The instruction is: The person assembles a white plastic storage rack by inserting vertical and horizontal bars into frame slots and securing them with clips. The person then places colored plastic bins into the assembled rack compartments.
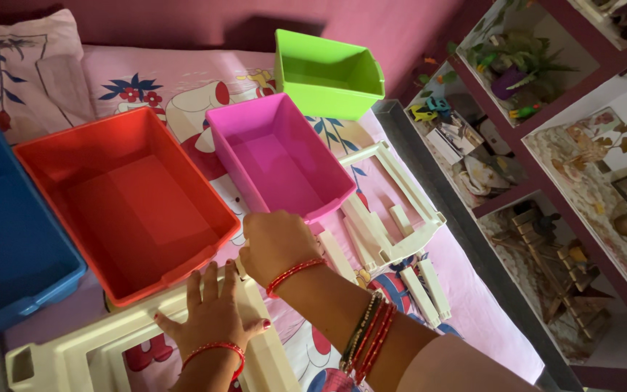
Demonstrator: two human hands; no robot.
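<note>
My left hand (pixel 210 313) lies flat, fingers spread, on a white plastic frame (pixel 74 356) at the near edge of the bed. My right hand (pixel 276 245) is curled over the frame's far corner, close to the red bin (pixel 128 196); what its fingers grip is hidden. Both wrists wear red thread, and the right forearm carries several bangles. A pink bin (pixel 279 156) sits just beyond my right hand. A second white frame (pixel 393 196) and loose white plastic bars (pixel 422 290) lie to the right of it.
A blue bin (pixel 5 239) stands at the left and a green bin (pixel 328 72) at the back, all on a pink printed bedsheet (pixel 175 94). A pillow (pixel 16 65) lies far left. A dark red shelf unit (pixel 546 167) with ornaments runs along the right.
</note>
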